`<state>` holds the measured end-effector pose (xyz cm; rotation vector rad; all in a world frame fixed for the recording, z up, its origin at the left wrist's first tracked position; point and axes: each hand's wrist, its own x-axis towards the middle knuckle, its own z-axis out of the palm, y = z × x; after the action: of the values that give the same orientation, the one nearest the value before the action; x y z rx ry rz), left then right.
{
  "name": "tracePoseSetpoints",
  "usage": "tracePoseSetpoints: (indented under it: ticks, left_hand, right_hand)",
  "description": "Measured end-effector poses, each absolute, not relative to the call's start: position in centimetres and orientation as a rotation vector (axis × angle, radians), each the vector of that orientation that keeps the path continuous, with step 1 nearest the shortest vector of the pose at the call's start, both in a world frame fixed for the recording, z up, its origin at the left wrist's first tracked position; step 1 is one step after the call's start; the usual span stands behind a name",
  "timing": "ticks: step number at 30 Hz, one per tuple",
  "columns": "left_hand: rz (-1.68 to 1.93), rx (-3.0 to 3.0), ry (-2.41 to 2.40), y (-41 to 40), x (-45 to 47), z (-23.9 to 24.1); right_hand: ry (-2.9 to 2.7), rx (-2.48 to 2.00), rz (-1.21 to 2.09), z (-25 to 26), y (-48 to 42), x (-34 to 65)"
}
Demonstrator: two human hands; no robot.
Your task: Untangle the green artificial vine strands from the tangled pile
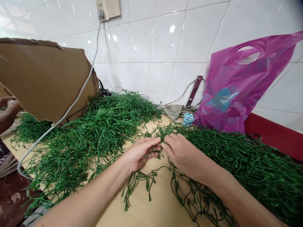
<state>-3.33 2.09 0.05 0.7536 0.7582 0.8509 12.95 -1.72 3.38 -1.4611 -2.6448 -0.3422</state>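
Observation:
My left hand (143,153) and my right hand (181,153) meet over the middle of the table, their fingertips almost touching. Both are closed in a pinch on thin green plastic plant stems (162,154); the exact spot of the grip is mostly covered by fingers. A few branched stems (139,181) hang or lie below my left hand. Under my right wrist is a looser tangle of darker stems (189,192). A large heap of stems (101,126) spreads to the left, and another heap (251,160) fills the right side.
Cardboard (47,78) stands at the left, with a white cable (81,90) running down in front from a wall socket (101,11). Another person's hand (10,108) shows at the far left. A purple plastic bag (236,91) leans on the tiled wall, near a crumpled blue-white item (188,119).

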Motion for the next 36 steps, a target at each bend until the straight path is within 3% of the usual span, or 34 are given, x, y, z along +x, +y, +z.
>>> tracePoseSetpoints:
  ticks: [8, 16, 19, 23, 31, 36]
  left_hand:
    - [0.931, 0.739, 0.652, 2.3, -3.0, -0.4]
    - [0.939, 0.797, 0.677, 2.0, -2.7, -1.2]
    - [0.983, 0.812, 0.671, 2.1, -2.8, -1.1]
    - [0.988, 0.872, 0.643, 1.9, -2.7, -1.0]
    - [0.957, 0.846, 0.667, 2.0, -2.5, -1.2]
    - [0.955, 0.870, 0.675, 2.0, -2.5, -1.1]
  right_hand:
    - [-2.389, -1.550, 0.093, 4.8, -2.6, 14.1]
    - [-2.213, -1.780, -0.345, 4.6, -3.1, 12.6]
    - [-2.167, -1.593, -0.448, 6.4, -4.5, 12.5]
    - [-2.130, -1.426, -0.311, 7.6, -5.0, 12.3]
    - [-2.264, -1.886, -0.053, 4.9, -2.4, 11.0]
    - [-2.340, -1.918, -0.064, 4.7, -2.2, 10.9]
